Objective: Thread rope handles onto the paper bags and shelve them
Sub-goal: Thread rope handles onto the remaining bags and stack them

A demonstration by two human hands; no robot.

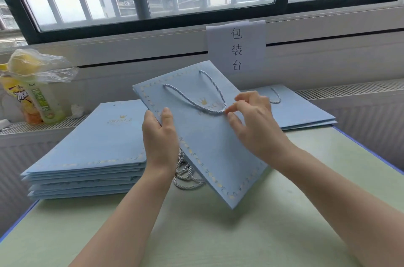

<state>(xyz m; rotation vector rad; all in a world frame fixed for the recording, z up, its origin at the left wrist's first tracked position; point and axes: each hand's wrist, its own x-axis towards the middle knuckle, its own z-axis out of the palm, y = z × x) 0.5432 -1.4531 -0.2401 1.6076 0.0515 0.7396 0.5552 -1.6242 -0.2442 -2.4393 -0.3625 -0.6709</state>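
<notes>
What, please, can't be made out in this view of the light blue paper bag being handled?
Head view:
- The light blue paper bag's back handle: hidden by the bag.
- The loose grey rope handles: mostly covered by it; count unclear.
- The shelf: out of frame.
- The bottle labels: blurred behind a plastic wrap.

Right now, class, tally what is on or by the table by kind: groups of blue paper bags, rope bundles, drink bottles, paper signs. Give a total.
Groups of blue bags: 3 (left stack, held bag, right pile)
Rope bundle: 1
Drink bottles: 2
Paper sign: 1
Total: 7
</notes>
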